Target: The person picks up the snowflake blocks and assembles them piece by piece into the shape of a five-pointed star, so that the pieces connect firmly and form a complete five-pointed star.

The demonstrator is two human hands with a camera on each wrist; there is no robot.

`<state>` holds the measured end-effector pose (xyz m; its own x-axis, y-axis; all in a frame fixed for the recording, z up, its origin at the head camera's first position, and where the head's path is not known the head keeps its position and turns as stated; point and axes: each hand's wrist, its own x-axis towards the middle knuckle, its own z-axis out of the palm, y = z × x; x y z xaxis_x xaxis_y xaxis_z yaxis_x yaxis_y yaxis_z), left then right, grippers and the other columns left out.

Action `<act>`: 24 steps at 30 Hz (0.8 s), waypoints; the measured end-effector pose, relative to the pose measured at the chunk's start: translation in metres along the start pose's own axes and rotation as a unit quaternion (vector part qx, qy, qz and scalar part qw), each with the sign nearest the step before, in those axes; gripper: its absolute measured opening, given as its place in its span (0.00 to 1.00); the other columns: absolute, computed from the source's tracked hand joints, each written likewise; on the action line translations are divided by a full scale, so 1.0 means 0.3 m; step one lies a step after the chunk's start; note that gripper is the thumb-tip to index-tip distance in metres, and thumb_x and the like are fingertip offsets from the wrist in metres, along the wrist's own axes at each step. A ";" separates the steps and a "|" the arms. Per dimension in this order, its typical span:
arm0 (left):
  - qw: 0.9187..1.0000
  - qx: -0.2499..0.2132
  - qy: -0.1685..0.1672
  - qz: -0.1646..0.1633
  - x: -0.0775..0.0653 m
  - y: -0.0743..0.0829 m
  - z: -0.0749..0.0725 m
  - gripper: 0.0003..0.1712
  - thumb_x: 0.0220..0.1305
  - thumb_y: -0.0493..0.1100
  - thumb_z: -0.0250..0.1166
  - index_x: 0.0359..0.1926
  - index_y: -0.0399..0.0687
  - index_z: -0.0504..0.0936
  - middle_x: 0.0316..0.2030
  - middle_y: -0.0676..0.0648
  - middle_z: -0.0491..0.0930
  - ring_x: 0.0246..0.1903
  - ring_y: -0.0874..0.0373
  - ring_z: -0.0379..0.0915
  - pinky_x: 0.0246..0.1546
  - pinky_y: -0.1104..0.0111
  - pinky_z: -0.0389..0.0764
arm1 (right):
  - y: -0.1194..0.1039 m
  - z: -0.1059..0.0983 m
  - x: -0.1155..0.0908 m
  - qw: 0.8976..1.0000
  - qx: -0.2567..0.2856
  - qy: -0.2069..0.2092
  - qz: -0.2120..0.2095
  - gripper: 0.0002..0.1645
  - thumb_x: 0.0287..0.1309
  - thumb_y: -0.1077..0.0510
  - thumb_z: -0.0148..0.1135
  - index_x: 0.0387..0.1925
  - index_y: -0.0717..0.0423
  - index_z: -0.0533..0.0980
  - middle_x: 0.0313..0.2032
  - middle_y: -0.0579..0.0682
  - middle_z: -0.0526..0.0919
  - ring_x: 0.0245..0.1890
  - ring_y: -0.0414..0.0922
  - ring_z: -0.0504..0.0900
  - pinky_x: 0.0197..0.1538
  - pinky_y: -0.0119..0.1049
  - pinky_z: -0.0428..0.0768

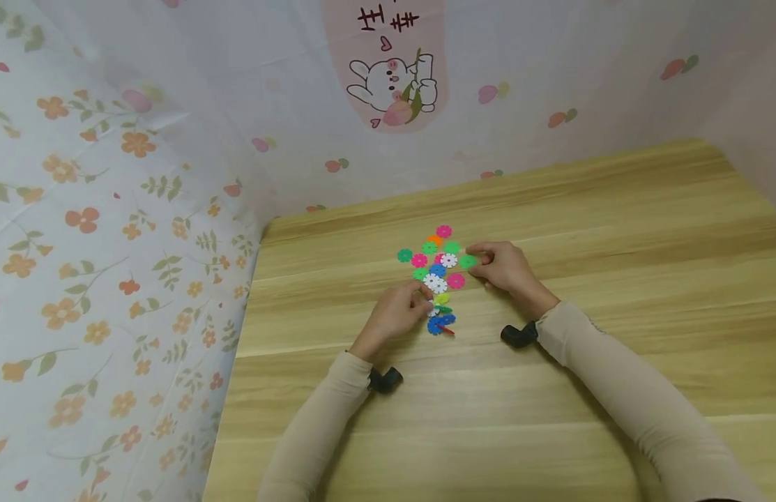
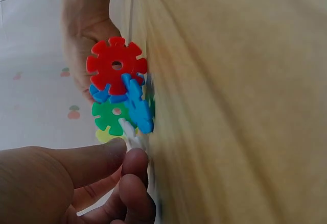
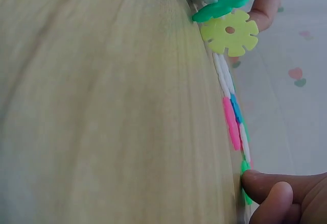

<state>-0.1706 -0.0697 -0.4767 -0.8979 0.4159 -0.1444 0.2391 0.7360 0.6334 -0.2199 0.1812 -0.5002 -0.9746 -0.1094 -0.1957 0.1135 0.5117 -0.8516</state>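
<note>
Several colourful notched plastic discs lie flat in a cluster on the wooden table, among them a white disc [image 1: 449, 260] and a pink disc [image 1: 456, 281]. At the cluster's right edge, my right hand [image 1: 503, 265] pinches a light green disc [image 1: 466, 262] between thumb and finger. My left hand [image 1: 397, 310] pinches a white disc [image 2: 131, 133] at the near end. Joined close to it are a red disc [image 2: 116, 55], a blue disc [image 2: 137, 104], a green disc [image 2: 106, 113] and a yellow disc [image 3: 240, 35], some standing on edge. The left fingers partly hide the white disc.
The wooden table [image 1: 475, 418] stretches around the discs on all sides. A patterned cloth wall [image 1: 300, 139] rises behind it, and a floral cloth [image 1: 130, 279] hangs at the left. Both wrists carry small black cameras, including a camera [image 1: 518, 335] near the right hand.
</note>
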 end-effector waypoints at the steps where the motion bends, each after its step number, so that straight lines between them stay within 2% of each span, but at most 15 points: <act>1: 1.000 0.003 0.002 -0.004 0.004 0.000 -0.002 0.06 0.70 0.45 0.65 0.45 0.51 0.83 0.25 0.55 0.79 0.24 0.62 0.72 0.23 0.69 0.72 | -0.001 0.000 0.001 1.000 0.000 -0.001 -0.001 0.26 0.61 0.61 0.69 0.61 0.55 0.78 0.33 0.53 0.73 0.15 0.41 0.75 0.20 0.32 0.77; 5: 0.999 0.006 0.035 -0.015 0.023 0.006 -0.014 0.09 0.69 0.47 0.65 0.46 0.50 0.81 0.27 0.56 0.81 0.27 0.62 0.75 0.27 0.68 0.74 | -0.003 -0.002 0.002 1.000 -0.009 -0.001 -0.010 0.25 0.61 0.61 0.69 0.60 0.56 0.78 0.32 0.52 0.73 0.14 0.41 0.75 0.19 0.31 0.74; 9: 0.998 0.002 0.061 -0.018 0.045 0.014 -0.022 0.16 0.69 0.46 0.65 0.54 0.46 0.77 0.26 0.55 0.81 0.24 0.61 0.74 0.26 0.67 0.73 | -0.001 -0.004 -0.002 1.000 -0.024 -0.001 -0.017 0.23 0.61 0.60 0.69 0.58 0.55 0.79 0.31 0.52 0.73 0.14 0.41 0.77 0.19 0.31 0.72; 14: 0.998 -0.001 0.051 -0.025 0.069 0.025 -0.023 0.22 0.69 0.45 0.64 0.61 0.48 0.74 0.28 0.53 0.82 0.24 0.60 0.74 0.26 0.66 0.73 | 0.002 -0.002 -0.007 0.999 -0.038 0.003 -0.028 0.21 0.62 0.59 0.68 0.56 0.54 0.79 0.31 0.52 0.73 0.15 0.42 0.78 0.20 0.30 0.71; 20: 0.998 0.027 0.033 -0.040 0.089 0.033 -0.015 0.20 0.69 0.46 0.64 0.60 0.50 0.76 0.34 0.50 0.85 0.32 0.60 0.79 0.32 0.65 0.75 | -0.002 0.001 -0.012 0.999 -0.037 0.002 -0.029 0.20 0.62 0.59 0.68 0.55 0.54 0.80 0.30 0.52 0.73 0.16 0.43 0.79 0.21 0.31 0.71; 24: 0.997 0.049 0.033 -0.046 0.098 0.035 -0.012 0.20 0.69 0.46 0.65 0.59 0.50 0.76 0.35 0.49 0.85 0.31 0.59 0.78 0.30 0.65 0.75 | -0.005 0.005 -0.012 0.999 -0.040 0.005 -0.031 0.19 0.62 0.59 0.68 0.54 0.55 0.79 0.30 0.52 0.74 0.16 0.44 0.79 0.23 0.34 0.72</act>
<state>-0.1959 -0.0518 -0.4715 -0.9394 0.3101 -0.1464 0.1863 0.8198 0.5416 -0.2163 0.1795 -0.4988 -0.9811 -0.1357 -0.1382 0.0368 0.5700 -0.8208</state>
